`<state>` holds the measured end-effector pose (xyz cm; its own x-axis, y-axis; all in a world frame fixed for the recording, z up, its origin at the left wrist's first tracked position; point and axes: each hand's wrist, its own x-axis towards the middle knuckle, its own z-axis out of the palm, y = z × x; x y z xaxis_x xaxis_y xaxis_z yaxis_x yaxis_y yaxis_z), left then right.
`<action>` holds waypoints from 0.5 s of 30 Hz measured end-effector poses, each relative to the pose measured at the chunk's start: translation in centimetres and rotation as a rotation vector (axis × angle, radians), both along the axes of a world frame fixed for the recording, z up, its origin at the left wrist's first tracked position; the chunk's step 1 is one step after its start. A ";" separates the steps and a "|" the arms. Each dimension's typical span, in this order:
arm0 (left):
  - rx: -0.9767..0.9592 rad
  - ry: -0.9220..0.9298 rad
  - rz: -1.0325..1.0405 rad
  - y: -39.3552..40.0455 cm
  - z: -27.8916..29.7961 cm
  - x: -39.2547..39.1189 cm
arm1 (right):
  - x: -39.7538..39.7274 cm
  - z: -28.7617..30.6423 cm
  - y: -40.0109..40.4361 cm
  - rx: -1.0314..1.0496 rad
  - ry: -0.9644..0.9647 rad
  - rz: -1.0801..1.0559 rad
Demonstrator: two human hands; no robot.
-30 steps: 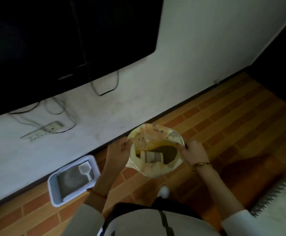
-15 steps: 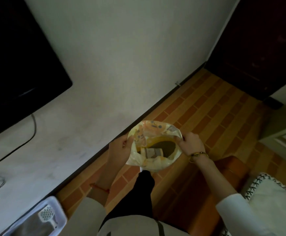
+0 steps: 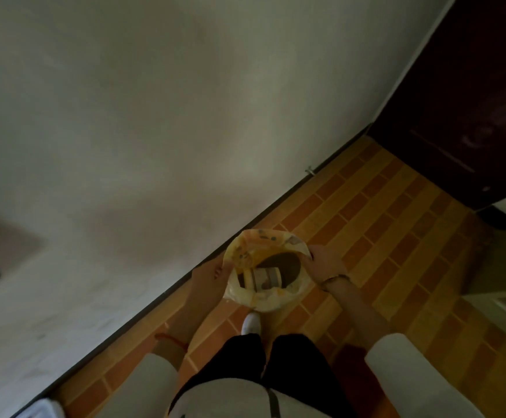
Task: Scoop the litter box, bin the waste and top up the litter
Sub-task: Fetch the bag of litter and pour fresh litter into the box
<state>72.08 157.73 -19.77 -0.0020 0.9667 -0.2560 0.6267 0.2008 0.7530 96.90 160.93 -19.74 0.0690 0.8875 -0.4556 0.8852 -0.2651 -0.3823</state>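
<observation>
Both hands are closed on the rim of a yellow plastic bag (image 3: 265, 270), one to each side, holding its mouth stretched open in front of the body. The left hand (image 3: 208, 274) pinches the rim at the bag's 9 o'clock edge; the right hand (image 3: 324, 262) pinches it at about 3 o'clock, a thin bracelet (image 3: 334, 279) on that wrist and a red thread (image 3: 172, 340) round the left one. The hands are apart by the width of the bag's mouth, and the bag hangs off the floor between them. Inside it lie a dark mass and a pale, banded, roll-like item; what either is cannot be told in this dim light.

Below the bag, at 6 o'clock, a white shoe (image 3: 251, 322) and dark trouser legs stand on brick-patterned floor tiles (image 3: 396, 224). A dark skirting line runs from 7 o'clock up to 1 o'clock where the floor meets a pale wall (image 3: 185, 101), and a dark door (image 3: 471, 101) fills the 2 o'clock corner.

The litter box (image 3: 42, 408) shows only as a pale corner at the frame's bottom-left, at about 8 o'clock from the hands and well apart from them, hard against the wall. Its long axis cannot be judged from so small a piece. The left hand is the nearer one. Judging by the task, the bag holds the waste, so the coming move probably leads away from the box toward a bin, none of which is in view.
</observation>
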 end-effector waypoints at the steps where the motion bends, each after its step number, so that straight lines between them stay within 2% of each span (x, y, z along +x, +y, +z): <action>1: -0.024 -0.007 0.020 1.4 -0.3 0.7 | 0.7 -0.2 1.7 -0.009 -0.002 0.016; 9: -0.134 0.046 0.066 13.1 -4.8 6.6 | 6.3 -5.4 16.5 -0.159 0.007 0.200; 15: -0.242 0.007 0.218 19.4 -11.7 11.7 | 9.9 -11.8 27.3 -0.204 -0.130 0.459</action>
<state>83.75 177.14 -31.46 -0.2052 0.8541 -0.4780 0.5544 0.5039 0.6624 106.77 188.23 -31.52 -0.2388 0.7335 -0.6364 0.9646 0.1035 -0.2426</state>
